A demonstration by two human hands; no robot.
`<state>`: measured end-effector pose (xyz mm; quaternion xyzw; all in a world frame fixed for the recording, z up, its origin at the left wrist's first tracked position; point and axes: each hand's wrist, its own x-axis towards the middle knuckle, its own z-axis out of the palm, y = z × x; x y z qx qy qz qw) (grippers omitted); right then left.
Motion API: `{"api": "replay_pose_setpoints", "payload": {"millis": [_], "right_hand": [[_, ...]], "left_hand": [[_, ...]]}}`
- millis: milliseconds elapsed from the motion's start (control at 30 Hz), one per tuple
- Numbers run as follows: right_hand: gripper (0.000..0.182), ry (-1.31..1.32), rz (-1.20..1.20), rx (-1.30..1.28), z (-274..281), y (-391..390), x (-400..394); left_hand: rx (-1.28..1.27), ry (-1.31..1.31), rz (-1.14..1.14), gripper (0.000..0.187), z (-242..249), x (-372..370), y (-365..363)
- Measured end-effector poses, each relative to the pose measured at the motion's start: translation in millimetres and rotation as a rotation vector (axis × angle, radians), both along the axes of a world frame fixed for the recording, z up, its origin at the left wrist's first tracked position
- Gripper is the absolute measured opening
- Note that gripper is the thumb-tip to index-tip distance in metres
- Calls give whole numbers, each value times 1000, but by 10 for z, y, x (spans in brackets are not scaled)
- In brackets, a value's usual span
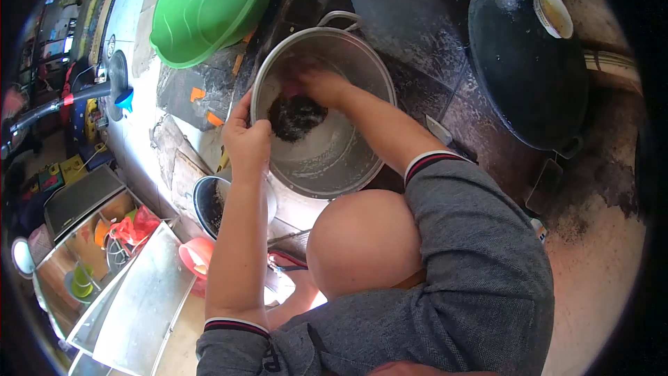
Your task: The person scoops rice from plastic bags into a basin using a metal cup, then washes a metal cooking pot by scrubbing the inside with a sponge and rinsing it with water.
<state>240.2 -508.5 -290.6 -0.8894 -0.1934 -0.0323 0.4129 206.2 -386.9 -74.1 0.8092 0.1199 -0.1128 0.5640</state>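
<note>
A large metal pot (pixel 334 167) stands tilted in front of me, with a loop handle at its far rim. My left hand (pixel 247 139) is closed around the pot's left rim, thumb on the outer side. Inside the pot, my right hand (pixel 316 87) reaches toward the far left wall. Its fingers are smeared and shaded, with a reddish patch beside them that I cannot make out. Below that hand, a dark, shiny patch of liquid (pixel 296 118) lies in the pot, and pale wet streaks mark the inner wall.
A green plastic basin (pixel 209 10) stands at upper left. On the right lies a big black wok (pixel 529 76) with a white bowl (pixel 553 14) at its edge. A dark bucket (pixel 207 202) is beside my left forearm. Orange scraps (pixel 197 94) lie on the wet floor.
</note>
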Motion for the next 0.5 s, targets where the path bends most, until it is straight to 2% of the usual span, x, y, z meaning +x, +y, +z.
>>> {"api": "replay_pose_setpoints", "payload": {"millis": [33, 100, 133, 200, 267, 300, 367, 400, 467, 500], "right_hand": [[39, 110, 84, -222, -484, -91, -149], [44, 465, 56, -286, -367, -131, -545], [43, 708, -62, -118, 288, -87, -960], [47, 412, 328, 248, -164, 464, -1307], [34, 525, 207, 414, 837, 597, -1078], [34, 538, 182, 862, 1046, 737, -857], [32, 387, 136, 1015, 1046, 740, -495], [30, 244, 104, 723, 910, 637, -260], [37, -400, 315, 23, 356, 400, 151], [36, -196, 235, -20, 211, 250, 228]], "left_hand": [[-77, -33, 15, 57, -30, -16, 20], [-165, -70, 32, 54, -59, -18, 16], [-154, -84, 22, 54, -61, -26, -1], [-140, -95, 7, 54, -56, -39, -32], [-166, -86, 20, 55, -36, -37, -90], [-163, -95, 15, 55, -45, -18, -97], [-44, -109, -32, 55, -92, 4, -81], [-34, -108, -36, 55, -75, 2, -87], [19, -87, -65, 57, -43, 26, -123], [58, -91, -72, 57, -59, 34, -106]]}}
